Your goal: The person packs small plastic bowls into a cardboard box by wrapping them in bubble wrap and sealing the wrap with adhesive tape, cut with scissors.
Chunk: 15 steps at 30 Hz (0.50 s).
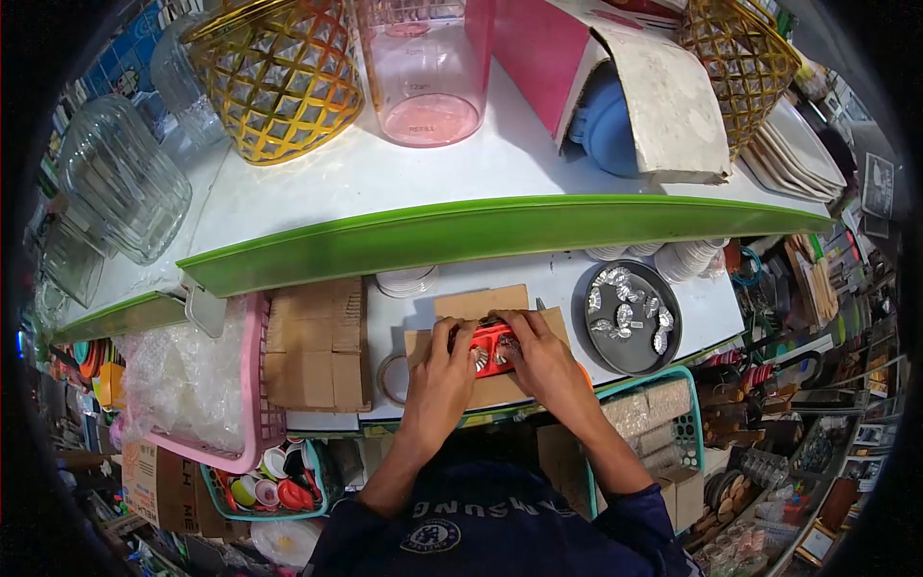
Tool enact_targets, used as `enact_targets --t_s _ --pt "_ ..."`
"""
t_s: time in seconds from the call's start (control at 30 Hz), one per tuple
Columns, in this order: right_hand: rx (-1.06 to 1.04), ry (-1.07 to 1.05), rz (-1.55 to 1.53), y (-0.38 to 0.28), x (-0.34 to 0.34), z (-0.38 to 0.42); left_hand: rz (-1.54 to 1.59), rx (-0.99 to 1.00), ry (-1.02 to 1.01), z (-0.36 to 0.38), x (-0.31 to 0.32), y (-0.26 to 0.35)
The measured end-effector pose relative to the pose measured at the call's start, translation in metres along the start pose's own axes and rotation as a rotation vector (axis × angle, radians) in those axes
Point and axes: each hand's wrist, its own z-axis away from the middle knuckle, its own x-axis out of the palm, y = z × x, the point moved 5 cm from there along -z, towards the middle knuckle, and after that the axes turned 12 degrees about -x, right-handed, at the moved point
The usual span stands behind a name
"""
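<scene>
A small red tray [493, 348] with shiny metal fluted pieces in it lies over flattened cardboard [490, 388] on the lower shelf. Fingers of my left hand [450, 363] are wrapped round its left side. On the right side, my right hand [538, 356] grips the same tray, with its fingertips over the far edge. To the right, a round dark pan [630, 356] holds several silver fluted moulds [624, 314]. A roll of tape [393, 379] lies left of my left hand, partly covered by the cardboard.
Above runs a shelf with a green edge [500, 231], bearing gold baskets [279, 87] and a clear pink-based container [428, 117]. A cardboard box [317, 346] and a pink basket [254, 385] stand left. A teal basket [694, 423] is lower right.
</scene>
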Motion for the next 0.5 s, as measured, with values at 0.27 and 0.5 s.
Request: enact_targets --t_s 0.27,0.5 --pt "-0.078 -0.096 0.096 -0.004 0.016 -0.005 -0.130 0.016 0.023 0.008 -0.006 -0.008" --pt "-0.111 -0.195 0.201 -0.010 0.027 -0.008 -0.250 0.091 0.106 0.016 -0.013 -0.011"
